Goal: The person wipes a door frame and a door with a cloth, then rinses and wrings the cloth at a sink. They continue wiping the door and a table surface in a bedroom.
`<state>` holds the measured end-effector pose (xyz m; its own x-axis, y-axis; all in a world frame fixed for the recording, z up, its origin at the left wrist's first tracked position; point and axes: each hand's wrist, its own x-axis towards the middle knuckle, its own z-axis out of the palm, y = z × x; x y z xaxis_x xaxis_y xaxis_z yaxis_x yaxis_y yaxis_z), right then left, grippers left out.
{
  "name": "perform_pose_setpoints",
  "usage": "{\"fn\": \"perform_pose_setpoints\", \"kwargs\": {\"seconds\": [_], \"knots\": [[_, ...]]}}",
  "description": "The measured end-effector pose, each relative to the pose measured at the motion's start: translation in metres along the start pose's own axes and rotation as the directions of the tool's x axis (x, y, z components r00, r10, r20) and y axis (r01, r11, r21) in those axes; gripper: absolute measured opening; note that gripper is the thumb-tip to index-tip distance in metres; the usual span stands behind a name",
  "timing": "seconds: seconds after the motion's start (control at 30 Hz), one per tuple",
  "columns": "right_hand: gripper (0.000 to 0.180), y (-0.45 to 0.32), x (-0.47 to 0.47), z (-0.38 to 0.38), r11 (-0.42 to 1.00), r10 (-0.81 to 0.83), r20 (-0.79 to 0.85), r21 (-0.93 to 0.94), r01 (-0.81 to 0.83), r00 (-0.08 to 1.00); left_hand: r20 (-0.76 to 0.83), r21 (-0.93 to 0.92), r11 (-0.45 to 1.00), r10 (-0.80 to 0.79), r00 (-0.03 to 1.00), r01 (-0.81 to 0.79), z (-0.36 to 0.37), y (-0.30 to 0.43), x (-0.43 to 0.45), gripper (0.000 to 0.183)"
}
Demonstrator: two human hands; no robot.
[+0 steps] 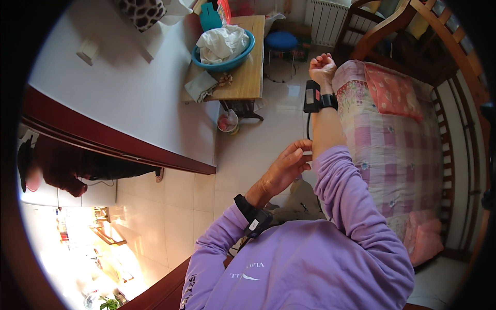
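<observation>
My right arm stretches forward, its purple sleeve (341, 170) bunched near the elbow. My right hand (322, 68) is raised with fingers curled; no object shows in it. A black strap with a small black device (312, 96) and a cable sits on that wrist. My left hand (285, 166) reaches across to the right forearm, its fingertips at or just under the sleeve's edge; whether they grip the cloth cannot be told. Another black device (259, 224) is strapped at the left wrist.
A wooden table (254, 77) holds a blue basin (246, 54) with white cloth and a folded grey-green cloth (200, 86). Beyond are a blue stool (281, 41) and a bin (228, 123). A bed with a checked cover (387, 155) lies right. A person (62, 162) stands beyond the doorway, left.
</observation>
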<state>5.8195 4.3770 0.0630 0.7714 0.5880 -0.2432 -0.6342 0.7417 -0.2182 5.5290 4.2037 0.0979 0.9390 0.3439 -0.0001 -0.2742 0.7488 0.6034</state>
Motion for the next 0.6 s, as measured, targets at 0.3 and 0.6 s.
{"fn": "perform_pose_setpoints", "kwargs": {"seconds": [0.3, 0.6], "knots": [[0.012, -0.03, 0.086, -0.046, 0.995, 0.074, -0.128, 0.083, -0.063, 0.989, 0.05, 0.043, 0.999, -0.033, 0.998, 0.031, 0.005, -0.009, 0.103, 0.066], [0.012, -0.109, 0.199, -0.021, 0.997, 0.019, 0.029, 0.069, -0.021, 0.999, -0.001, -0.053, 0.997, -0.052, 0.999, 0.052, 0.017, -0.04, 0.218, 0.059]]}}
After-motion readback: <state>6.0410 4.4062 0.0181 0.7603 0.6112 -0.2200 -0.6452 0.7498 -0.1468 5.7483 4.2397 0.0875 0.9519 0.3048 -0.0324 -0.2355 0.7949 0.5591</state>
